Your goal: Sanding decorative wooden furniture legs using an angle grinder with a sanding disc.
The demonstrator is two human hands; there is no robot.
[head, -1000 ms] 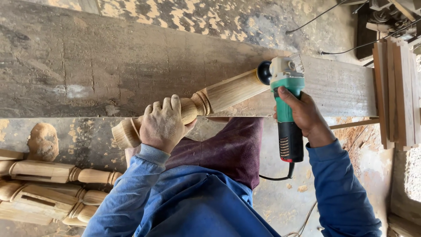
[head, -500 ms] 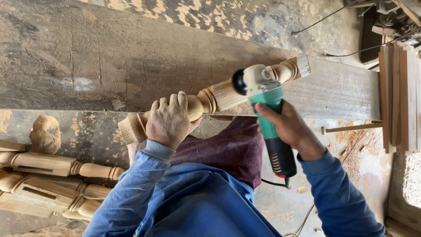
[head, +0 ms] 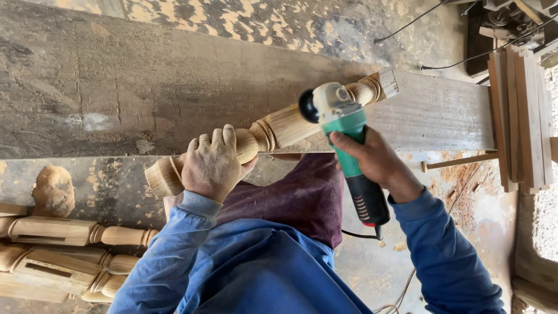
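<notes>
- left hand clamped knuckles-up over the turned wooden post
- right hand wrapped tight round the green angle grinder, disc against the post just past the left

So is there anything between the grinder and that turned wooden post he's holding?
Nothing visible. The green grinder in the right hand has its disc right against the turned wooden post, which the left hand grips lower down.

The green angle grinder in the right hand now sits lower along the turned wooden leg — shifted toward eight o'clock, away from the square end it covered a second ago — nearer the left hand.
</notes>
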